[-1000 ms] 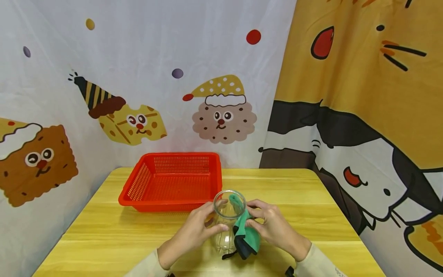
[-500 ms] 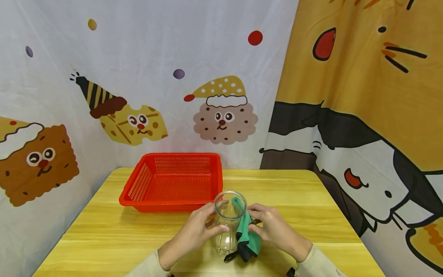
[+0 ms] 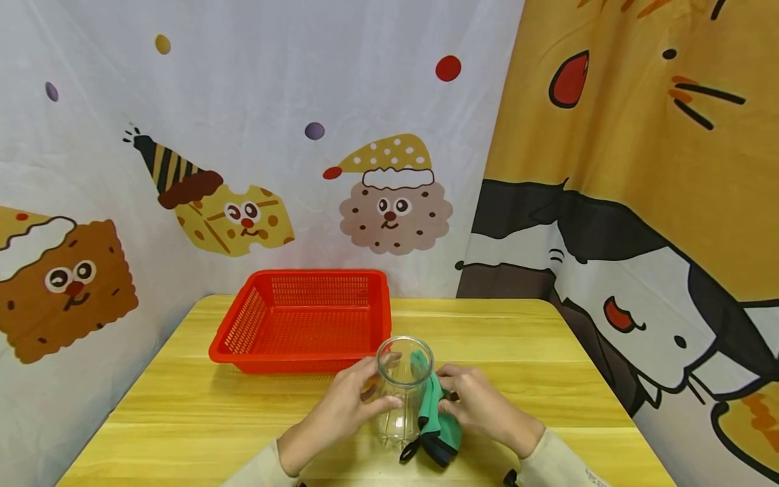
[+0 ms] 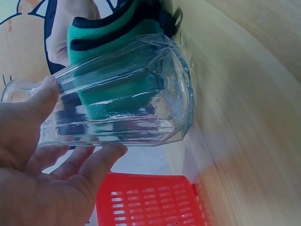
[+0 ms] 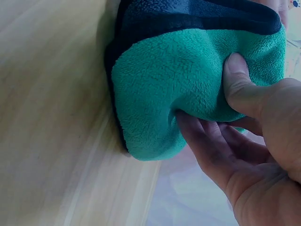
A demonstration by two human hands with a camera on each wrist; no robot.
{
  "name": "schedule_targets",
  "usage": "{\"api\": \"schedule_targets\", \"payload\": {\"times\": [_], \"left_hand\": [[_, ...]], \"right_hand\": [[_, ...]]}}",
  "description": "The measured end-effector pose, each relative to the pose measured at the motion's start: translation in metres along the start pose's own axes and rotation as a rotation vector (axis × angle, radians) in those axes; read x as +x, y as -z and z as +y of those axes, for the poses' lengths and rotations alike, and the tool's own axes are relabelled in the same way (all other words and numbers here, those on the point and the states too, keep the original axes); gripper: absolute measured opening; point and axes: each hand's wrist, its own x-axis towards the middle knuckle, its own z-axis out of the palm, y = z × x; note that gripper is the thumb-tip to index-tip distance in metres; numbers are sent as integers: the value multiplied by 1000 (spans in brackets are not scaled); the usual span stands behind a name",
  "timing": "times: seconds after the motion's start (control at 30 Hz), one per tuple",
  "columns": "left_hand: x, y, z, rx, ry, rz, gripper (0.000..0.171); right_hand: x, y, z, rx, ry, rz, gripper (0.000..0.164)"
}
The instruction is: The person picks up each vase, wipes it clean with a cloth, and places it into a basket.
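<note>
A clear glass jar (image 3: 398, 412) with a round open mouth and faceted sides stands upright over the table. My left hand (image 3: 341, 406) grips its left side, thumb in front and fingers behind, as the left wrist view of the glass (image 4: 127, 99) also shows. Against the jar's right side hangs a folded green cloth (image 3: 439, 412) with black edging and a small black loop. My right hand (image 3: 487, 409) pinches this cloth; in the right wrist view the thumb and fingers press into the fluffy green fabric (image 5: 160, 80).
A red plastic basket (image 3: 298, 362) with slotted walls stands behind and left of the jar. Beneath everything lies a wood-grain table (image 3: 182, 412). Printed curtains (image 3: 255, 88) with cartoon figures hang behind the table and to its right.
My right hand and the green cloth have shifted slightly down along the jar, and the cloth's lower end sits a little further right. The left hand and the jar stay nearly still.
</note>
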Motion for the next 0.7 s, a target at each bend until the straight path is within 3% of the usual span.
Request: {"api": "schedule_targets", "payload": {"times": [0.4, 0.7], "left_hand": [[0, -1, 0, -35, 16, -6, 71], [0, -1, 1, -39, 19, -7, 71]], "right_hand": [[0, -4, 3, 30, -17, -59, 27], [-1, -7, 7, 48, -76, -121, 27]]}}
